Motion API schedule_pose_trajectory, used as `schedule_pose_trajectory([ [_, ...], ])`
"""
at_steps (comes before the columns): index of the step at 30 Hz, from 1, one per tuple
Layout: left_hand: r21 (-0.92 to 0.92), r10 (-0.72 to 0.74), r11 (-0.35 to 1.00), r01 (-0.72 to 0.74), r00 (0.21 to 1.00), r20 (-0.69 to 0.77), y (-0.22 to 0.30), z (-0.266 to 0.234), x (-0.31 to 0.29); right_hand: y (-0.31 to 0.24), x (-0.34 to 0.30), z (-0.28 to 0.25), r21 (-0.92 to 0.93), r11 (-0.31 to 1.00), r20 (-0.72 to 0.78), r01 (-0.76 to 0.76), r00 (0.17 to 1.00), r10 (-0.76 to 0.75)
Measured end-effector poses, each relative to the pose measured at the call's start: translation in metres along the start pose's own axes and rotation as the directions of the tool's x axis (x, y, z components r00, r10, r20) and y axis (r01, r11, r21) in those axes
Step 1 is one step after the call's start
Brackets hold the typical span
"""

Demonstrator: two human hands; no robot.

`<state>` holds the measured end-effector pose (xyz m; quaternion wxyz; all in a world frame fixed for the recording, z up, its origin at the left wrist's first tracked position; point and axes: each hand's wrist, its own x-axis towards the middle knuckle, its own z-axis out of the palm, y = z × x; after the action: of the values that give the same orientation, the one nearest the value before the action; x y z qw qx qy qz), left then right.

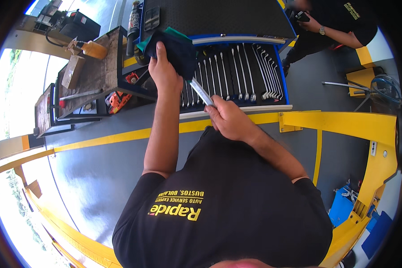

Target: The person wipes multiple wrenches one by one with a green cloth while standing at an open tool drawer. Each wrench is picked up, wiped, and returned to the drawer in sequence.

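My left hand (164, 73) is closed on a dark cloth (176, 53) with green edges, thumb lying along its top. From under the cloth comes a long silver wrench (202, 92); its far end is covered. My right hand (231, 117) grips the wrench's near end, fingers wrapped round it. Both hands are over an open tool drawer (241, 108), where rows of silver wrenches (240, 73) lie in dark foam. A set of wrenches with bent ends (268, 73) fills the drawer's right side.
Above the drawer is a black cabinet top (214, 20) with a small dark case (152, 18). At left stands a worn workbench (100, 73) bearing an orange bottle (94, 49). A person (350, 29) stands at upper right, holding a dark device. Yellow lift arms (344, 119) flank me.
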<state>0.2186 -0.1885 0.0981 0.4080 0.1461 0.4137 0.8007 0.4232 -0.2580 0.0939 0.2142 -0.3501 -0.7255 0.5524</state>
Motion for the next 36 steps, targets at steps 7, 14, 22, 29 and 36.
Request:
schedule_pose_trajectory([
  [7, 0.093, -0.095, 0.992, 0.08, 0.981, 0.168, -0.034, -0.02, -0.052, -0.012, 0.01, -0.014, 0.015, 1.0, 0.016, -0.009, 1.0, 0.009],
  [14, 0.007, 0.023, 1.0, -0.022, 0.978, -0.208, 0.041, 0.002, -0.02, -0.018, -0.009, -0.01, 0.124, 0.991, 0.158, -0.051, 0.987, 0.031],
  [22, 0.063, -0.036, 0.997, 0.035, 0.999, 0.019, -0.004, 0.012, -0.079, -0.012, -0.007, -0.016, 0.457, 0.882, 0.216, -0.119, 0.976, 0.02],
  [29, -0.167, -0.213, 0.963, 0.212, 0.977, 0.011, 0.044, 0.02, -0.054, -0.005, -0.013, -0.017, 0.705, 0.637, 0.396, -0.311, 0.918, 0.01],
  [36, -0.327, -0.122, 0.913, 0.244, 0.928, 0.353, 0.041, -0.004, -0.04, -0.008, -0.013, -0.017, 0.746, 0.564, 0.445, -0.353, 0.895, -0.029],
])
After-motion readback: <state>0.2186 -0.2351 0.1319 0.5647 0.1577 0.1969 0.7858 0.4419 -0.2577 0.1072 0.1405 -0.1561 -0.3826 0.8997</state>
